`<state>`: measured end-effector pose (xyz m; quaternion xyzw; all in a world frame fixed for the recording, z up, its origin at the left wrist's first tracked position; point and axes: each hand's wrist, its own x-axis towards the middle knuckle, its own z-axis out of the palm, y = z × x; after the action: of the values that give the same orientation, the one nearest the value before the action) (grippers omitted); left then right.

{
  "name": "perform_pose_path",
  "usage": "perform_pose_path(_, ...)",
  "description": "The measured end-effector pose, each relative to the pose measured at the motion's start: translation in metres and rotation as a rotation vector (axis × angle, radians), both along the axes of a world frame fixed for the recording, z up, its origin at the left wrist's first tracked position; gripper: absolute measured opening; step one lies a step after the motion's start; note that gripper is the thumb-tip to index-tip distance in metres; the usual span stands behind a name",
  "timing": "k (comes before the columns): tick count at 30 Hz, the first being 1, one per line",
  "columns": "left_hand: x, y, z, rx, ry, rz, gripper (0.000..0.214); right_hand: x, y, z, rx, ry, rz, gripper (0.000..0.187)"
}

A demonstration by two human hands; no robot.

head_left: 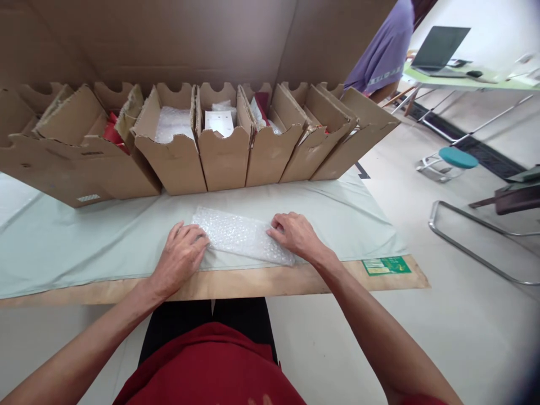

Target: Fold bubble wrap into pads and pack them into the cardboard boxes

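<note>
A clear bubble-wrap sheet [240, 235] lies flat on the pale green cloth [84, 236] near the table's front edge. My left hand [181, 256] rests on its left end with curled fingers pressing down. On the right end sits my right hand [295, 233], fingers bent and pinching the wrap's edge. Both hands hold the sheet against the table.
A row of open cardboard bins [223, 140] stands behind the sheet, some holding bubble wrap, white cards and red items. A cardboard wall rises behind them. At the far right are another person in a purple top [386, 53], a laptop [439, 48] and a teal stool [458, 158].
</note>
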<state>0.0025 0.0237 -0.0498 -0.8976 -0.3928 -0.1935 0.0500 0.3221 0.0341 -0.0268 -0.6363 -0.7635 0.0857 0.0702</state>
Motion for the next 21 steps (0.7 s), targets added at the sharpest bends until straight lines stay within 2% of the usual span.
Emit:
perform_pose_path(3, 0.005, 0.022, -0.002, 0.019, 0.023, 0.007, 0.03, -0.002, -0.033, 0.002, -0.029, 0.057, -0.027, 0.013)
perform_pose_path(5, 0.011, 0.04, -0.002, 0.011, 0.013, 0.027, 0.031, -0.013, -0.057, 0.001, -0.076, 0.22, -0.047, 0.004)
perform_pose_path(6, 0.013, 0.048, -0.003, 0.002, -0.002, 0.04, 0.031, -0.02, -0.069, 0.0, -0.113, 0.329, -0.048, 0.011)
perform_pose_path(8, 0.017, 0.062, -0.003, -0.021, -0.039, 0.065, 0.031, -0.036, -0.089, -0.002, -0.185, 0.518, -0.031, 0.039)
perform_pose_path(11, 0.016, 0.065, -0.002, -0.034, -0.073, 0.087, 0.031, -0.054, -0.105, -0.005, -0.211, 0.641, -0.024, 0.07)
perform_pose_path(14, 0.007, 0.044, -0.001, -0.027, -0.078, 0.039, 0.031, -0.058, -0.104, -0.004, -0.237, 0.703, -0.03, 0.07)
perform_pose_path(17, -0.003, 0.007, 0.001, -0.111, -0.092, -0.116, 0.038, -0.055, -0.098, -0.003, -0.307, 0.8, -0.005, 0.042)
perform_pose_path(19, -0.007, -0.018, 0.003, -0.222, -0.112, -0.23, 0.053, -0.055, -0.096, -0.004, -0.393, 0.932, -0.01, 0.024)
perform_pose_path(21, -0.008, -0.036, 0.005, -0.32, -0.134, -0.303, 0.067, -0.057, -0.096, -0.005, -0.518, 1.132, -0.033, 0.021)
